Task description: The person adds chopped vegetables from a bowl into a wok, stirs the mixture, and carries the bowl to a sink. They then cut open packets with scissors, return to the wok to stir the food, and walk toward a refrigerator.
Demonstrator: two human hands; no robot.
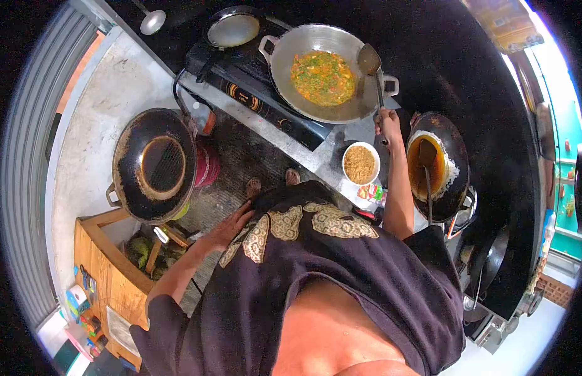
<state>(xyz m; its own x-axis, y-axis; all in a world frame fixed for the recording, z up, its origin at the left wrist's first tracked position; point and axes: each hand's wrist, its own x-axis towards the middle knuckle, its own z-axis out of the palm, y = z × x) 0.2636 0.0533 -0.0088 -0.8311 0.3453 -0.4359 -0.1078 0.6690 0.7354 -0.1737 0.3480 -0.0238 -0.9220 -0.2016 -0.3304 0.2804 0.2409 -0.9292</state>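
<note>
My right hand (390, 127) is wrapped round the handle of a dark ladle (369, 60), whose bowl rests at the right inner side of a large silver wok (285, 69). Orange and green food (322, 78) lies in the middle of the wok, on the stove (275, 119). Below the ladle hand stands a white bowl (360, 164) of brown crumbly food. My left hand (231, 224) lies against the dark patterned shirt at my left side, its fingers apart and nothing visible in them.
A blackened wok (120, 169) with dark oil sits at left. At right, another wok (457, 144) holds orange liquid and a ladle (428, 178). Behind the stove front is a small pan (233, 30). A wooden cabinet (97, 250) stands lower left.
</note>
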